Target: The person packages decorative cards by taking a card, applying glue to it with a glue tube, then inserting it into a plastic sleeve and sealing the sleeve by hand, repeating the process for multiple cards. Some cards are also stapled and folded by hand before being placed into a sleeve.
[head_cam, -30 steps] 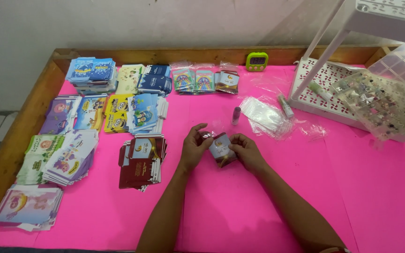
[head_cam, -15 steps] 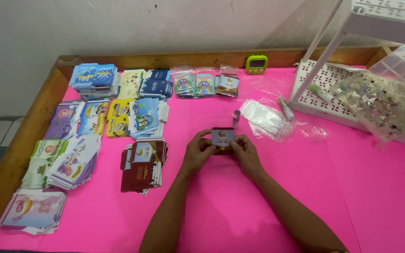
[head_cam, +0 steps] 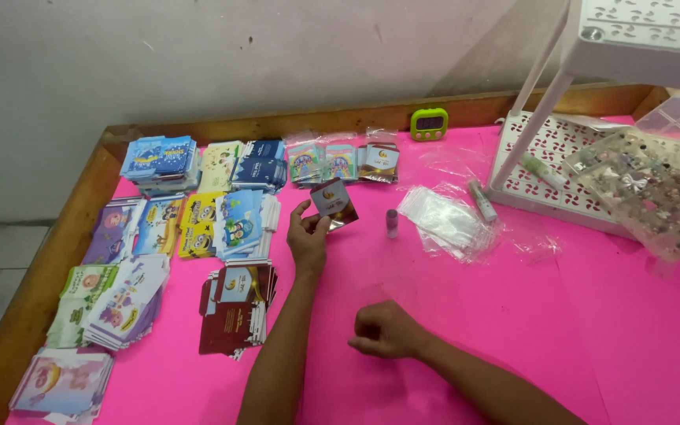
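Left hand (head_cam: 306, 240) pinches one bagged maroon card packet (head_cam: 334, 205) raised just short of the finished packet row (head_cam: 340, 160); right hand (head_cam: 383, 330) curled, holding nothing; card stacks (head_cam: 234, 307) left of it still unbagged

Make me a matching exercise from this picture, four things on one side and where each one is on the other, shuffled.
Things:
1. Small packet
2. Timer
3. Right hand
4. Clear bags

Places:
A. Closed, resting on the pink table
B. By the wooden back edge
C. Held up in the left hand
D. Lying beside the white rack

Pairs: 1-C, 2-B, 3-A, 4-D
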